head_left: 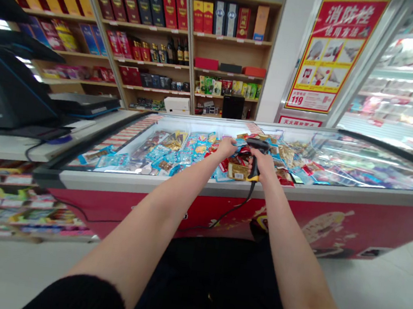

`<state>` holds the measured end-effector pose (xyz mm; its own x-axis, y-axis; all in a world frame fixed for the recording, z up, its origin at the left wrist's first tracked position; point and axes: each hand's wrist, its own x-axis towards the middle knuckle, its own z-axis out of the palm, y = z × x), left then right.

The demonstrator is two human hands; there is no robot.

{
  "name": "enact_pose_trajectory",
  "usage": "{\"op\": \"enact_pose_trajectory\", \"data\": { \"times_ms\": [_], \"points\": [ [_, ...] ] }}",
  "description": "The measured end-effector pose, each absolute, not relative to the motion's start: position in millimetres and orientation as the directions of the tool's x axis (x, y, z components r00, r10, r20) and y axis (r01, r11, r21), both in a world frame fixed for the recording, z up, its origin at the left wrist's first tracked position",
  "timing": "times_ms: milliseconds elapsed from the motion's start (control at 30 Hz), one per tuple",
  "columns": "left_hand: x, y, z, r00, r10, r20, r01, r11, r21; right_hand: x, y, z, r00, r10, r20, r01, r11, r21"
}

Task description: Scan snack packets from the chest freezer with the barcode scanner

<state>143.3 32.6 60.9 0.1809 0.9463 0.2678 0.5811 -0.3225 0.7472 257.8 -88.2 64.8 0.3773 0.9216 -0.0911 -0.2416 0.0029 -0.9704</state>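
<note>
My right hand point(262, 166) is wrapped round the handle of a black and yellow barcode scanner point(257, 144). The scanner's head points left, towards my other hand, and its cable hangs from the handle over the front of the freezer. Just left of it, my left hand point(227, 147) has its fingers curled at the edge of a blue snack packet point(240, 143); the fingertips are partly hidden. Below both hands lies a heap of blue, red and gold packets point(238, 172) on the chest freezer point(172, 185).
On the left, a checkout counter point(13, 148) bears a black till machine point(10, 83). Shelves with boxes and bottles point(149, 7) stand behind the freezer. A sliding glass lid point(357, 162) lies at the right. The scanner cable point(240, 204) runs left across the freezer's red front.
</note>
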Motion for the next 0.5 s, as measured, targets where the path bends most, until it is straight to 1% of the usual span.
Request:
{"op": "enact_pose_trajectory", "data": {
  "times_ms": [100, 267, 367, 500],
  "points": [
    [138, 28, 57, 0.236, 0.929, 0.283, 0.64, -0.368, 0.675, 254, -88, 63, 0.373, 0.923, -0.1, -0.242, -0.008, -0.97],
    [117, 25, 50, 0.206, 0.92, 0.332, 0.709, -0.375, 0.597, 244, -88, 64, 0.364, 0.925, -0.11, -0.247, -0.019, -0.969],
    [93, 27, 42, 0.145, 0.941, 0.307, 0.807, -0.292, 0.513, 235, -88, 64, 0.339, 0.935, -0.106, -0.252, -0.018, -0.967],
    [53, 27, 34, 0.069, 0.964, 0.258, 0.918, -0.163, 0.362, 217, -88, 64, 0.279, 0.953, -0.118, -0.245, -0.049, -0.968]
  ]
}}
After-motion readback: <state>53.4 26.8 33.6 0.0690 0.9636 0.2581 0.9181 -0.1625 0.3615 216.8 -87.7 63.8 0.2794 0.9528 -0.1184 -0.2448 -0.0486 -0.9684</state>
